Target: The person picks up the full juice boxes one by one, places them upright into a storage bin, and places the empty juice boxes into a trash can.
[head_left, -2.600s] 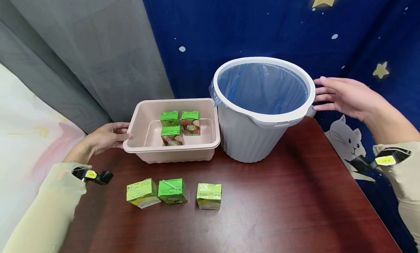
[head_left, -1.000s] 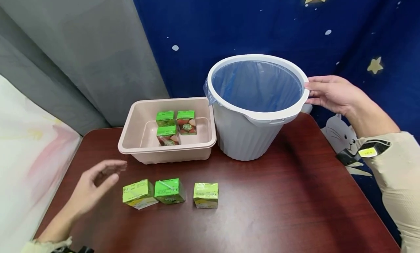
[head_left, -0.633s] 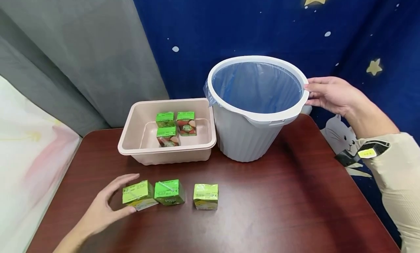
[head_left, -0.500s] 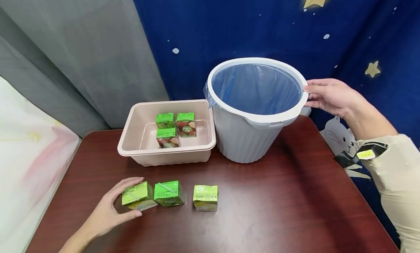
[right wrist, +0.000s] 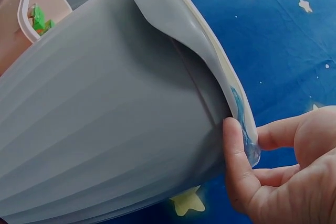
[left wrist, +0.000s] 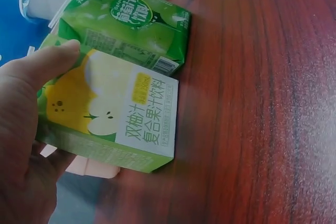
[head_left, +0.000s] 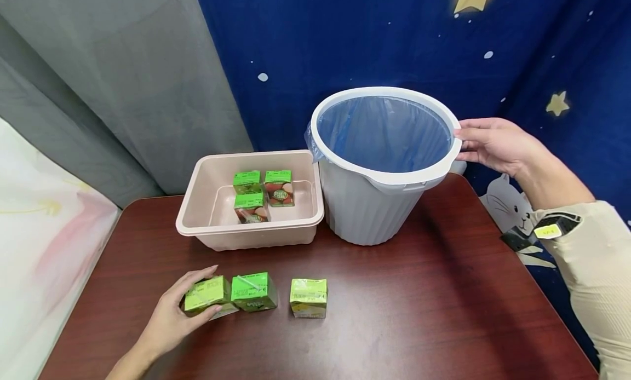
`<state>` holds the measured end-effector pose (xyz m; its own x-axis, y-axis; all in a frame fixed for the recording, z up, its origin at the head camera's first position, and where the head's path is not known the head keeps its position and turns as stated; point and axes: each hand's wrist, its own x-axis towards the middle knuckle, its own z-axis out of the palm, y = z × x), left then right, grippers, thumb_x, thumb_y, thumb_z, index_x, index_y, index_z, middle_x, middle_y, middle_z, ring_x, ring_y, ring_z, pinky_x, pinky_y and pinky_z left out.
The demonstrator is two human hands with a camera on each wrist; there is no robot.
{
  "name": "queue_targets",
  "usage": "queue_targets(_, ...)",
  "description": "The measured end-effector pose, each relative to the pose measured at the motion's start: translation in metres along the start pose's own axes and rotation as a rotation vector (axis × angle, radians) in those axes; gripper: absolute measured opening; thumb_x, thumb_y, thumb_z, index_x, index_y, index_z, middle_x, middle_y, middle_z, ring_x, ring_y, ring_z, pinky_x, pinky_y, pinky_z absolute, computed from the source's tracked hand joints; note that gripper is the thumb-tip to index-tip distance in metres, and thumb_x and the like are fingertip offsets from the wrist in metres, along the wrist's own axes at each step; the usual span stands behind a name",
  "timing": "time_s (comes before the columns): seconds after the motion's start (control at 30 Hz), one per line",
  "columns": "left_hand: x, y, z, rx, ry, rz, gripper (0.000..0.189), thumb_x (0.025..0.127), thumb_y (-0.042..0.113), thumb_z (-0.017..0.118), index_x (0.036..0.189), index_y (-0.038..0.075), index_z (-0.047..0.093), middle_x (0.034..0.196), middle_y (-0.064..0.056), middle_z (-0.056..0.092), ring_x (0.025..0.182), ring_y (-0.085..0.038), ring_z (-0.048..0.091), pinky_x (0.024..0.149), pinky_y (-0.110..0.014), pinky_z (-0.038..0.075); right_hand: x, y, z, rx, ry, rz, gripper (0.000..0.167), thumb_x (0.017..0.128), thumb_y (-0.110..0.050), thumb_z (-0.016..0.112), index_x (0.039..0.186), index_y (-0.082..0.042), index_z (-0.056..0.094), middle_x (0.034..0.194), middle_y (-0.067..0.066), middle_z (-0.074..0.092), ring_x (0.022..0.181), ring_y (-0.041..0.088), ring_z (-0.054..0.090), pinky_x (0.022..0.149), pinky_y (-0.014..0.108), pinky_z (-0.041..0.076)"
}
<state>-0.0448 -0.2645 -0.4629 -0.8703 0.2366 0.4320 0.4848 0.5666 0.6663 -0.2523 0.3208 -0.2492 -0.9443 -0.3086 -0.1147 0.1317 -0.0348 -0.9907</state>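
While the left hand (head_left: 170, 317) has thumb and fingers clamped on opposite sides of the yellow-green carton (head_left: 204, 293), that carton sits on the dark red table (head_left: 394, 309), leftmost of three. Bright green carton (head_left: 252, 291) just beside it; whether they touch, cannot tell. Pale green carton (head_left: 308, 298) apart, farther right. Right hand (head_left: 503, 144) pinches the rim (head_left: 394, 177) of the lined grey bin (head_left: 367, 210). Pink tub (head_left: 261, 239), left of bin, holds three green-topped cartons (head_left: 279, 189).
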Motion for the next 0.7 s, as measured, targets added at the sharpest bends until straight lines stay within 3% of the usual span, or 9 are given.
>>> queue_targets(0.27,0.0,-0.011,0.008,0.0,0.012,0.012,0.079,0.061,-0.006,0.095,0.132,0.009,0.065,0.118,-0.001,0.067,0.104,-0.002,0.06,0.088,-0.009,0.043,0.0,0.0,-0.001,-0.005,-0.001,-0.001,0.026,0.104,0.003,0.051,0.104,-0.007,0.075,0.1,0.008,0.073,0.087,0.016,0.072,0.073,0.031,0.061)
queue_targets(0.4,0.0,-0.014,0.008,0.027,0.015,-0.019,0.075,0.063,-0.005,0.095,0.131,0.013,0.066,0.116,0.003,0.068,0.099,-0.001,0.06,0.085,-0.009,0.044,0.0,0.0,-0.001,-0.012,0.007,0.001,0.026,0.104,0.003,0.051,0.103,-0.008,0.075,0.1,0.007,0.073,0.087,0.016,0.072,0.072,0.03,0.061)
queue_targets(0.7,0.01,-0.01,-0.009,0.124,0.071,-0.02,0.075,0.062,-0.005,0.095,0.129,0.012,0.068,0.11,0.01,0.069,0.089,0.002,0.059,0.079,-0.009,0.044,0.001,-0.001,0.0,-0.003,0.015,0.012,0.026,0.104,0.003,0.052,0.102,-0.007,0.075,0.099,0.007,0.073,0.086,0.016,0.072,0.071,0.031,0.061)
